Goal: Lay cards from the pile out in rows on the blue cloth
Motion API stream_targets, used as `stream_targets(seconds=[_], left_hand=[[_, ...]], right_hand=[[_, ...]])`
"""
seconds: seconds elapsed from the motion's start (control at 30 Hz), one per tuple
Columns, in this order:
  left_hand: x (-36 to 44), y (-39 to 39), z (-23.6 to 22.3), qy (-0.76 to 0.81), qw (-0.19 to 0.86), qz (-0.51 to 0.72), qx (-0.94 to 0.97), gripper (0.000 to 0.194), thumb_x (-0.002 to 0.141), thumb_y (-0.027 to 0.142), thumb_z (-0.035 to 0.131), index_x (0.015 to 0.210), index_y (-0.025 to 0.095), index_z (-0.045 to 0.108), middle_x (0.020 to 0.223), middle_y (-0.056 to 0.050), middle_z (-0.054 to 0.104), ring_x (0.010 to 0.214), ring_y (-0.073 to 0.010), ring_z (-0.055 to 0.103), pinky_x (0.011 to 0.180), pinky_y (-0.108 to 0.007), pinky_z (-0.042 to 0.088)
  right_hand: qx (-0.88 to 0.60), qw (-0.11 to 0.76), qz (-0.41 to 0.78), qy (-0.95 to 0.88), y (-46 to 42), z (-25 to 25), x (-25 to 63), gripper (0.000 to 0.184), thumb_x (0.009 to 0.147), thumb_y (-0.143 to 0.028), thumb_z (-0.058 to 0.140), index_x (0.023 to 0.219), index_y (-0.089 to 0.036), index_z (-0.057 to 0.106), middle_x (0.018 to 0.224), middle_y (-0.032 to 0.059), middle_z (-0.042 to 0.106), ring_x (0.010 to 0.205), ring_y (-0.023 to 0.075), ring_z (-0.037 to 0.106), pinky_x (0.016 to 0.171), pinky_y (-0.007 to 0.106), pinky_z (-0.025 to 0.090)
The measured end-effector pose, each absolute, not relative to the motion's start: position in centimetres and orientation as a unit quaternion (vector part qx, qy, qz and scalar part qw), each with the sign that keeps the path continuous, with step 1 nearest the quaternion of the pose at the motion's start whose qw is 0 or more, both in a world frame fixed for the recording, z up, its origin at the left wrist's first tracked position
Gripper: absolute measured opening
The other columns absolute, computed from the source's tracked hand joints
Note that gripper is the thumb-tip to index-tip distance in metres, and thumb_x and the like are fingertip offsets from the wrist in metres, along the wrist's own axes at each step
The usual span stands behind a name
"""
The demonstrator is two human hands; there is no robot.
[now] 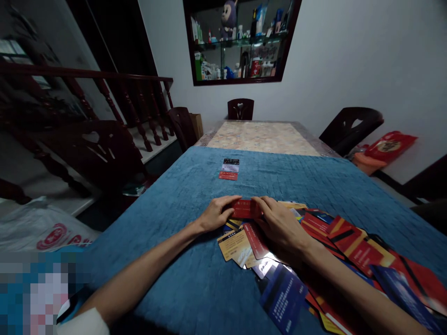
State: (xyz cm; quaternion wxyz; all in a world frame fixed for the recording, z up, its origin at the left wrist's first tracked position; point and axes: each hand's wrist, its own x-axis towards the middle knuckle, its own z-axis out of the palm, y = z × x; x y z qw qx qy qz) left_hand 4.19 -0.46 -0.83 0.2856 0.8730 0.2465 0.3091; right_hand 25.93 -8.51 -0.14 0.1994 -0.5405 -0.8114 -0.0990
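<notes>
Loose cards (284, 298) spread nearest you, below and beside your right hand (281, 223). It and your left hand (216, 214) grip a red card (246, 209) by its ends, long axis crosswise. Ahead, slightly left, lies a card column (228, 168); bare cloth (195, 186) separates them, open leftward to the desk's (258, 135) edge.

An off-white sleeve (84, 322) is covering the left arm (146, 273) high up, while the left hand (215, 214) and right hand (282, 222) are showing bare.
</notes>
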Motion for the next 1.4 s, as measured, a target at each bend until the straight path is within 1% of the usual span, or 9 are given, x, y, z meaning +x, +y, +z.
stream_targets(seconds=[0.1, 0.17, 0.37, 0.53, 0.7, 0.8, 0.93, 1.17, 1.4], left_hand=[[4.2, -0.5, -0.6, 0.253, 0.266, 0.303, 0.88, 0.049, 0.083, 0.012, 0.058, 0.132, 0.015, 0.055, 0.109, -0.009, 0.066, 0.096, -0.0202, 0.062, 0.092, -0.038, 0.051], [4.2, -0.6, -0.6, 0.247, 0.259, 0.31, 0.881, 0.052, 0.082, 0.014, 0.061, 0.133, 0.016, 0.053, 0.106, -0.008, 0.062, 0.093, -0.0189, 0.06, 0.089, -0.037, 0.052], [4.2, -0.7, -0.7, 0.211, 0.248, 0.32, 0.889, 0.062, 0.081, 0.01, 0.061, 0.14, 0.021, 0.044, 0.123, -0.01, 0.051, 0.107, -0.0209, 0.056, 0.092, -0.037, 0.052], [4.2, -0.3, -0.6, 0.191, 0.204, 0.31, 0.909, 0.066, 0.084, 0.014, 0.062, 0.144, 0.021, 0.037, 0.126, -0.012, 0.048, 0.115, -0.0238, 0.053, 0.099, -0.041, 0.05], [4.2, 0.0, -0.3, 0.171, 0.168, 0.288, 0.927, 0.066, 0.087, 0.017, 0.061, 0.146, 0.02, 0.032, 0.131, -0.014, 0.049, 0.12, -0.0247, 0.053, 0.102, -0.042, 0.048], [4.3, 0.3, -0.2, 0.171, 0.133, 0.278, 0.936, 0.064, 0.087, 0.02, 0.062, 0.144, 0.018, 0.033, 0.133, -0.016, 0.052, 0.124, -0.0271, 0.051, 0.104, -0.047, 0.046], [4.6, 0.9, -0.1, 0.177, 0.117, 0.265, 0.941, 0.061, 0.085, 0.021, 0.065, 0.139, 0.015, 0.039, 0.133, -0.017, 0.054, 0.123, -0.0288, 0.053, 0.103, -0.048, 0.046], [6.1, 1.8, 0.7, 0.185, 0.121, 0.253, 0.942, 0.055, 0.082, 0.019, 0.063, 0.134, 0.014, 0.045, 0.129, -0.016, 0.056, 0.119, -0.0289, 0.053, 0.102, -0.047, 0.045], [7.5, 3.8, 1.5, 0.214, 0.123, 0.258, 0.934, 0.052, 0.081, 0.019, 0.065, 0.13, 0.015, 0.05, 0.122, -0.014, 0.051, 0.111, -0.0266, 0.054, 0.099, -0.043, 0.048]], right_hand=[[-0.538, 0.207, -0.092, -0.812, -8.5, 0.0, 26.0, 0.041, 0.087, -0.016, 0.051, 0.128, -0.017, 0.047, 0.112, 0.0128, 0.063, 0.097, 0.026, 0.06, 0.082, 0.038, 0.05], [-0.535, 0.215, -0.085, -0.812, -8.5, 0.2, 26.1, 0.04, 0.088, -0.017, 0.051, 0.127, -0.018, 0.048, 0.112, 0.0127, 0.063, 0.097, 0.026, 0.059, 0.083, 0.038, 0.05], [-0.527, 0.235, -0.07, -0.814, -8.6, 0.9, 26.3, 0.039, 0.089, -0.019, 0.051, 0.127, -0.021, 0.049, 0.114, 0.0134, 0.059, 0.101, 0.028, 0.055, 0.084, 0.042, 0.05], [-0.527, 0.234, -0.085, -0.813, -8.7, 1.3, 26.5, 0.037, 0.086, -0.019, 0.055, 0.124, -0.019, 0.053, 0.113, 0.0141, 0.057, 0.101, 0.0292, 0.051, 0.083, 0.043, 0.049], [-0.516, 0.24, -0.093, -0.817, -8.5, 1.4, 26.9, 0.04, 0.085, -0.019, 0.057, 0.124, -0.018, 0.051, 0.113, 0.0139, 0.057, 0.102, 0.0297, 0.049, 0.084, 0.043, 0.049], [-0.511, 0.248, -0.083, -0.819, -8.4, 1.4, 27.1, 0.041, 0.084, -0.019, 0.057, 0.124, -0.018, 0.051, 0.114, 0.0136, 0.057, 0.103, 0.0298, 0.049, 0.085, 0.044, 0.049], [-0.522, 0.26, -0.066, -0.81, -8.2, 1.3, 27.3, 0.047, 0.081, -0.017, 0.059, 0.127, -0.02, 0.049, 0.114, 0.0134, 0.057, 0.102, 0.0295, 0.051, 0.087, 0.046, 0.05], [-0.525, 0.244, -0.055, -0.813, -7.0, 1.7, 28.8, 0.045, 0.08, -0.012, 0.055, 0.124, -0.021, 0.051, 0.114, 0.0126, 0.056, 0.102, 0.0272, 0.053, 0.085, 0.042, 0.051], [-0.525, 0.237, -0.033, -0.817, -4.3, 2.4, 30.4, 0.041, 0.08, -0.019, 0.062, 0.121, -0.021, 0.057, 0.115, 0.0124, 0.056, 0.101, 0.0266, 0.052, 0.086, 0.043, 0.05]])
